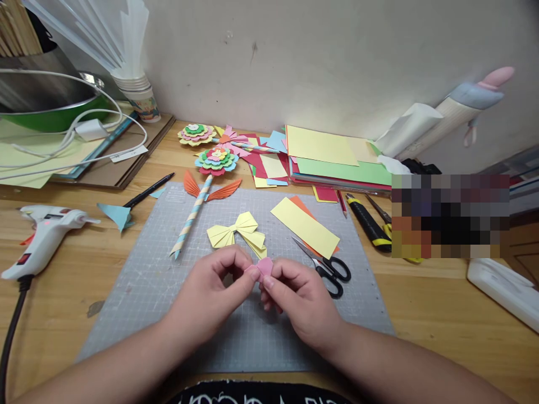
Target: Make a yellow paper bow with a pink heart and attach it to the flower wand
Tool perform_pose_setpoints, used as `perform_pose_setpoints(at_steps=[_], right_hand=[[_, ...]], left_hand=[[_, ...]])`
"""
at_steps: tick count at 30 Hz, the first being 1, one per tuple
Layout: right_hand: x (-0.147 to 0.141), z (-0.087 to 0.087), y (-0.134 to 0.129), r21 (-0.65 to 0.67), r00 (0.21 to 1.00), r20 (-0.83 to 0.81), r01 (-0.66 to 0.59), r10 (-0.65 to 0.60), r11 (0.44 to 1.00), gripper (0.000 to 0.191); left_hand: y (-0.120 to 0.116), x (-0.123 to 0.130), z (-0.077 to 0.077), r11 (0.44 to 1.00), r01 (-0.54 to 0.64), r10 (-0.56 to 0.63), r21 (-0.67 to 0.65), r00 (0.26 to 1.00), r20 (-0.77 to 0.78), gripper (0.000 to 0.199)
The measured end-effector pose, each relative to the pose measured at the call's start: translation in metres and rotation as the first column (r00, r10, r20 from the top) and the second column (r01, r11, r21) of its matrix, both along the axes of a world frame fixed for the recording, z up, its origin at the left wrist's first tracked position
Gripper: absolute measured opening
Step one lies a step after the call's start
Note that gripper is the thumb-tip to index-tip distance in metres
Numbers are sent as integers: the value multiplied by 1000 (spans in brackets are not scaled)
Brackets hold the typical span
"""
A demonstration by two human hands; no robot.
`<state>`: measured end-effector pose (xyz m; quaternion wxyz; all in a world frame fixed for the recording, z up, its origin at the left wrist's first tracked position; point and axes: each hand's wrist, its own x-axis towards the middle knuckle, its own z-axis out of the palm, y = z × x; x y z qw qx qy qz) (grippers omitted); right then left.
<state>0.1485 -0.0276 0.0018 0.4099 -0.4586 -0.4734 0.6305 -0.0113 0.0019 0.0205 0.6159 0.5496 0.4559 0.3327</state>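
Observation:
Above the grey cutting mat [138, 303], a small piece of pink paper [265, 266] is pinched between both hands. My left hand [219, 286] grips its left side with thumb and forefinger. On the other side, my right hand [301, 294] holds it between thumb and fingers, which partly cover it. Just beyond my fingers lies a folded yellow paper bow [238, 231]. Black-handled scissors [332, 272] rest to the right of my right hand, near a yellow paper strip [305, 227] that overlaps an orange one [301, 205].
A paper flower [217, 160] with a striped stem lies at the mat's back left. The hot glue gun [50, 230] with its cord stands left. A black utility knife [368, 224] is to the right. Stacked coloured paper [337, 163] sits against the wall.

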Motion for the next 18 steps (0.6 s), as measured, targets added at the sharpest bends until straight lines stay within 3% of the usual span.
perform_pose_setpoints(at_steps=[8,14,18], right_hand=[[1,1,1,67,995,99,-39,32,997,23],[1,0,-1,183,991,133,-50,25,982,24],[1,1,-4,231,988,156,-54,18,971,24]], left_hand=[[-2,1,4,999,43,-43,-1,995,-87,25],[-3,-2,4,985,52,-34,162,993,-112,23],[-4,-2,4,979,57,-42,195,996,-80,22]])
